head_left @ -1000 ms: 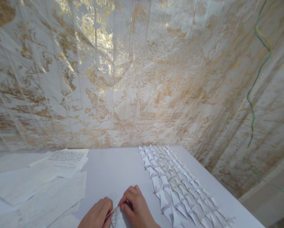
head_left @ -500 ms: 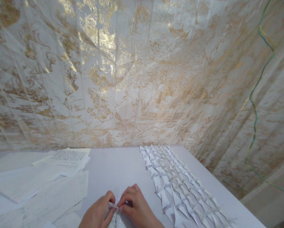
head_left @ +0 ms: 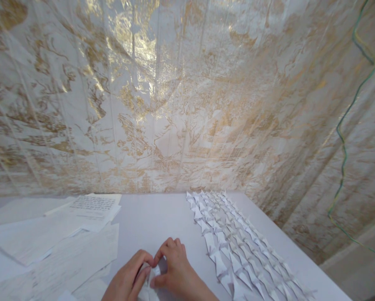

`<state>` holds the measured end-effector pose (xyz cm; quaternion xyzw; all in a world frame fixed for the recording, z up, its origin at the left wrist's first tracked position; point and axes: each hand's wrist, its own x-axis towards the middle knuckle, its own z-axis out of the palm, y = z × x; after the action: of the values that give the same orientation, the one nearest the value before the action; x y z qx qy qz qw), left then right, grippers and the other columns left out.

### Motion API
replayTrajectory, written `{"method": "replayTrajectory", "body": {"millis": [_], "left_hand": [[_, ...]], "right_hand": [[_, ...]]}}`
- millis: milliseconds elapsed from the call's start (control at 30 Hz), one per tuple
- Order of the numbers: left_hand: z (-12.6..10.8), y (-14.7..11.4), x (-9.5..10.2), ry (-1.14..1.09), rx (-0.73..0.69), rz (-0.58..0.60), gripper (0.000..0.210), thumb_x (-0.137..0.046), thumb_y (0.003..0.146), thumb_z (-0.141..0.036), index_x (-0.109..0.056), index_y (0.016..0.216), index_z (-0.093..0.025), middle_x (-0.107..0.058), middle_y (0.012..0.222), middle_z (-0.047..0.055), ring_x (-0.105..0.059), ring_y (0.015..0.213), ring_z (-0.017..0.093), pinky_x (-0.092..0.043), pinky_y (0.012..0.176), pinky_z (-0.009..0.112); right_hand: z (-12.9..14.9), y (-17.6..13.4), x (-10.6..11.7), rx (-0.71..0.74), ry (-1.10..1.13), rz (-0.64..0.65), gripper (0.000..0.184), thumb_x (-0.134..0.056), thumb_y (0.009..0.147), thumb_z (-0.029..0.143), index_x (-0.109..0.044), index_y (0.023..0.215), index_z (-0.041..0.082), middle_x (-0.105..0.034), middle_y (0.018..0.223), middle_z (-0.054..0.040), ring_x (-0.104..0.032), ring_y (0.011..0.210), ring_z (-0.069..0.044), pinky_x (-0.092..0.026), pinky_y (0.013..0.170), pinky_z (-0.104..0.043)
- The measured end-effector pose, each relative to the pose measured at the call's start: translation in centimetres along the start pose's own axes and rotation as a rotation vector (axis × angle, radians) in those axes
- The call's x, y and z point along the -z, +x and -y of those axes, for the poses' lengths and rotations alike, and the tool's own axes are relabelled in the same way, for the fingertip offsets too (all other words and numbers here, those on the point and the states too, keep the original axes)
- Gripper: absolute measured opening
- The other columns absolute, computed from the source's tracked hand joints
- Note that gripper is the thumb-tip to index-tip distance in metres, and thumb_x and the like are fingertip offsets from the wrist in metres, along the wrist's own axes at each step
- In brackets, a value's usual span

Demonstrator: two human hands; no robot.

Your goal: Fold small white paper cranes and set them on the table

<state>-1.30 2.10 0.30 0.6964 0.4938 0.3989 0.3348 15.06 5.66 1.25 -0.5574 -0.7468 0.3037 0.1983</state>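
Note:
My left hand [head_left: 127,280] and my right hand [head_left: 175,271] meet at the bottom middle of the view, fingertips together. Both pinch a small folded white paper piece [head_left: 148,284] that lies on the white table [head_left: 156,221]. Most of the piece is hidden under my fingers. Just right of my right hand, several rows of folded white paper shapes [head_left: 234,246] run in a band from the wall toward the table's near right edge.
Loose printed paper sheets [head_left: 65,238] are spread over the left half of the table. A gold and white patterned wall covering [head_left: 175,96] rises right behind the table. A green and yellow wire [head_left: 342,146] hangs at the right.
My fingertips have closed further over the paper piece and both hands have shifted slightly. The view has drifted a little to the left.

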Motion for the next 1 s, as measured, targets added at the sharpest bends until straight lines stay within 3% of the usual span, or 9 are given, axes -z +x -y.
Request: {"method": "replayTrajectory", "body": {"millis": [200, 367, 533, 633, 1000], "left_hand": [[0.4, 0.3, -0.3, -0.115, 0.093, -0.027, 0.024, -0.049, 0.093, -0.045, -0.058, 0.085, -0.024, -0.065, 0.074, -0.004, -0.065, 0.070, 0.016, -0.049, 0.066, 0.026], [0.9, 0.4, -0.4, 0.028, 0.021, -0.063, 0.014, -0.054, 0.085, -0.036, -0.057, 0.077, -0.025, -0.064, 0.072, -0.005, -0.063, 0.069, 0.017, -0.050, 0.069, 0.027], [1.3, 0.5, -0.1, 0.071, 0.039, -0.035, 0.014, -0.051, 0.084, -0.032, -0.062, 0.078, -0.024, -0.064, 0.074, -0.003, -0.063, 0.070, 0.018, -0.049, 0.068, 0.028], [1.8, 0.6, 0.0, 0.048, 0.051, -0.013, 0.016, -0.051, 0.086, -0.031, -0.063, 0.082, -0.023, -0.066, 0.077, -0.002, -0.065, 0.073, 0.018, -0.049, 0.070, 0.028], [2.6, 0.3, 0.1, -0.036, 0.072, -0.028, 0.043, -0.042, 0.094, -0.059, -0.060, 0.077, -0.024, -0.059, 0.070, -0.004, -0.059, 0.067, 0.017, -0.046, 0.065, 0.026]], "right_hand": [[0.8, 1.2, 0.1, 0.051, -0.109, 0.053, 0.026, -0.094, 0.054, 0.018, -0.072, 0.068, 0.023, -0.062, 0.100, -0.0034, -0.053, 0.102, -0.030, -0.037, 0.091, -0.045], [0.3, 1.4, -0.4, 0.110, -0.109, 0.023, 0.023, -0.092, 0.055, 0.020, -0.071, 0.063, 0.022, -0.063, 0.093, -0.0028, -0.054, 0.098, -0.029, -0.037, 0.085, -0.043], [-0.8, 0.8, -0.3, 0.135, 0.051, 0.013, 0.010, -0.084, 0.074, 0.021, -0.075, 0.070, 0.025, -0.065, 0.094, -0.0014, -0.056, 0.097, -0.024, -0.036, 0.089, -0.040], [-1.3, 0.9, -0.2, 0.161, 0.095, 0.012, 0.012, -0.081, 0.079, 0.018, -0.077, 0.070, 0.026, -0.066, 0.091, -0.0003, -0.056, 0.097, -0.022, -0.035, 0.091, -0.039], [-0.9, 1.1, -0.1, 0.147, 0.163, -0.007, 0.016, -0.083, 0.074, 0.014, -0.078, 0.065, 0.025, -0.067, 0.084, 0.0009, -0.057, 0.096, -0.022, -0.034, 0.091, -0.039]]}}
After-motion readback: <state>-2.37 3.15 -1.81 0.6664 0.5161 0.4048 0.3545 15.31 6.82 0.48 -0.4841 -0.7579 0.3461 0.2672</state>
